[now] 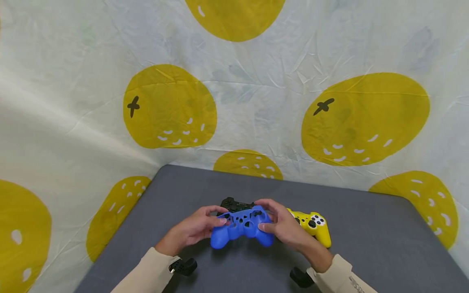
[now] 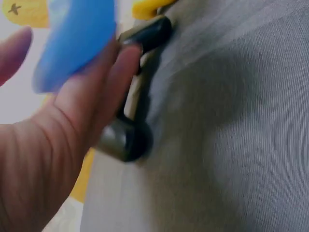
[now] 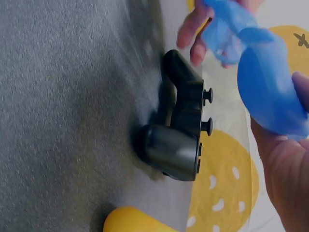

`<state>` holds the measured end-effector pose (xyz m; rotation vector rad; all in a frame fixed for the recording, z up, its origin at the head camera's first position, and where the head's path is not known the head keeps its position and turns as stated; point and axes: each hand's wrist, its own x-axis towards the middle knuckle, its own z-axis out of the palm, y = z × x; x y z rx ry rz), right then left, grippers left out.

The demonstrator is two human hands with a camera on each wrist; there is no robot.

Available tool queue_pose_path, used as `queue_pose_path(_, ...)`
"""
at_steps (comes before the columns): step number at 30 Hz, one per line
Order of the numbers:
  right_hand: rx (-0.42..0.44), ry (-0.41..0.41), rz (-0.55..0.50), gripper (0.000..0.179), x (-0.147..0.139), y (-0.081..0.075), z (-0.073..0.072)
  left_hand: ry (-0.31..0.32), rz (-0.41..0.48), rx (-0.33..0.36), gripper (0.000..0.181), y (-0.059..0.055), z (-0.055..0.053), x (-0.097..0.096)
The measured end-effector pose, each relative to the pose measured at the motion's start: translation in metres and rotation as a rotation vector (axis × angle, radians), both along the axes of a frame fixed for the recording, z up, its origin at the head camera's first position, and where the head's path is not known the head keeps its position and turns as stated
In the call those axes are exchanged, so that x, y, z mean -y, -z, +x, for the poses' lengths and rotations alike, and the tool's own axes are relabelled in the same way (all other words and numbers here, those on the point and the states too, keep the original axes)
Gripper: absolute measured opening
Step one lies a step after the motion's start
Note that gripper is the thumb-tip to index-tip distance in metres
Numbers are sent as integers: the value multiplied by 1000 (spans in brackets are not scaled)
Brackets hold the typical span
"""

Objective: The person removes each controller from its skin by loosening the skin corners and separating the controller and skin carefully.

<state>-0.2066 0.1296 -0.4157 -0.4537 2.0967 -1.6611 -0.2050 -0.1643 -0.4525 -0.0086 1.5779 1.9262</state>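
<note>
My left hand and right hand each pinch one side of a blue, hollow, gamepad-shaped cover, thumbs curled over it. I see it raised above the dark grey, cloth-textured tabletop. A black plastic gamepad lies behind; a glossy yellow gamepad sits right.

This is a curtained-off corner; whether in a home or a lab, I cannot tell. A wrinkled white curtain with big round yellow fruit prints surrounds the flat dark-grey tabletop.
</note>
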Motion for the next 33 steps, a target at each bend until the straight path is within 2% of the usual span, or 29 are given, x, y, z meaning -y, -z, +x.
queue_pose_path(4, 52, 31, -13, 60, 0, 0, 2, -2, -52, -39, 52, -4, 2, 7)
queue_pose_path(8, 59, 47, -4, 60, 1, 0, 4, -60, -101, -132, 47, -9, 3, 10)
queue_pose_path(11, 49, 64, 22, 60, 2, -2, 6, -93, -135, -166, 47, -14, 2, 12)
queue_pose_path(16, 47, 103, 81, 60, 3, -9, 8, -105, -180, -199, 52, -22, 0, 13)
queue_pose_path(23, 58, 151, 94, 60, 4, -16, 11, -125, -230, -242, 51, -31, -2, 13)
queue_pose_path(33, 122, 160, 86, 59, 3, -15, 11, -115, -243, -248, 49, -34, -2, 13)
